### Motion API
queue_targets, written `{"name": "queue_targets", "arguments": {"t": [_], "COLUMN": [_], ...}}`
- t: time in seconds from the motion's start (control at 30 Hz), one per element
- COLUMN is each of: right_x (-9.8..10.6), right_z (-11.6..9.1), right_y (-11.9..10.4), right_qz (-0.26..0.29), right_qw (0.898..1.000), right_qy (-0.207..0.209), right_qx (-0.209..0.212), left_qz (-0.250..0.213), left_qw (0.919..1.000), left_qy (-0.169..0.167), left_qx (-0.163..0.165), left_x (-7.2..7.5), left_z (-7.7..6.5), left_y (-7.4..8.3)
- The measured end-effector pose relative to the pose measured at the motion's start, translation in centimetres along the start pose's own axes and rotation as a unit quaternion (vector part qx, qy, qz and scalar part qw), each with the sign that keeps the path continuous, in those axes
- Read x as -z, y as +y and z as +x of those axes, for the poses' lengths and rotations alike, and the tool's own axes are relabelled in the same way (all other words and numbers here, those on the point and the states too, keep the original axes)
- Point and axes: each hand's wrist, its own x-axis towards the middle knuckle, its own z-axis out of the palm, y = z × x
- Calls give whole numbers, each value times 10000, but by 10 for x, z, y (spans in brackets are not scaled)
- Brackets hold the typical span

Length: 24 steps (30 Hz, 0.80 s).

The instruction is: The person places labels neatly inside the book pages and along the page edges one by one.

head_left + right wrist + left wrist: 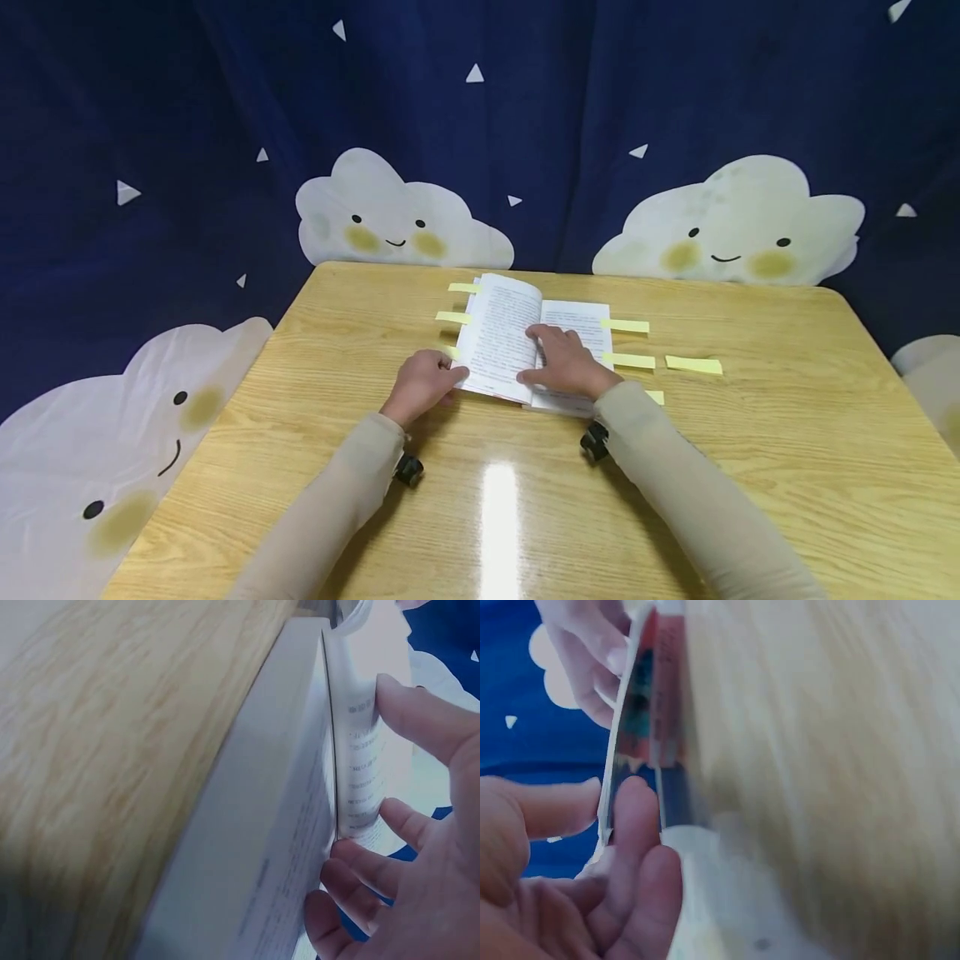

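Note:
An open book point(498, 337) lies on the table, its left half raised at the outer side. My left hand point(423, 385) pinches the lower left corner of that half, thumb on the printed page and fingers beneath. In the left wrist view, a reddish spine and cover point(666, 690) show under the pages. My right hand point(566, 362) rests with spread, slightly bent fingers at the gutter. From the right wrist view, its thumb and fingertips touch the left page point(360, 750) beside the fold. Yellow sticky strips point(453, 317) jut from the left edge; others point(628, 361) jut from the right.
A separate yellow strip point(693, 365) lies on the wooden table point(787, 433) to the right of the book. Behind the table's far edge hangs a dark blue curtain point(555, 125) with cloud faces. Small black devices point(408, 469) sit at both wrists.

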Motion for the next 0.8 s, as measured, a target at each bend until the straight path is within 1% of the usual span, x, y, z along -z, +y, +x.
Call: {"name": "queue_targets", "arguments": {"t": [0.1,0.17,0.23,0.3,0.4,0.5,0.57,0.7,0.8], "right_x": [0,0,0,0,0,2,4,12,21], "right_z": [0,-1,-1,-1,-2,-4,-5,-9,-14], "right_y": [0,1,3,5,8,8,8,12,15], "right_qz": [96,172,253,357,490,586,611,951,1232], "right_qw": [9999,9998,9996,9993,9988,9982,9980,9951,9919], "right_qy": [38,70,88,57,-16,-85,-125,-228,-163], "right_qx": [68,89,87,67,5,-19,32,137,278], "left_qz": [-478,-576,-607,-515,-356,-272,-293,-470,-637], "left_qw": [9987,9973,9954,9936,9918,9910,9909,9913,9909], "left_qy": [151,313,468,616,679,672,655,570,531], "left_qx": [-106,-318,-584,-795,-1025,-1128,-1142,-1088,-1058], "left_x": [3,3,2,0,-6,-9,-10,-11,-12], "left_z": [-5,-7,-10,-12,-15,-16,-16,-18,-19], "left_y": [4,7,11,14,19,24,28,35,41]}}
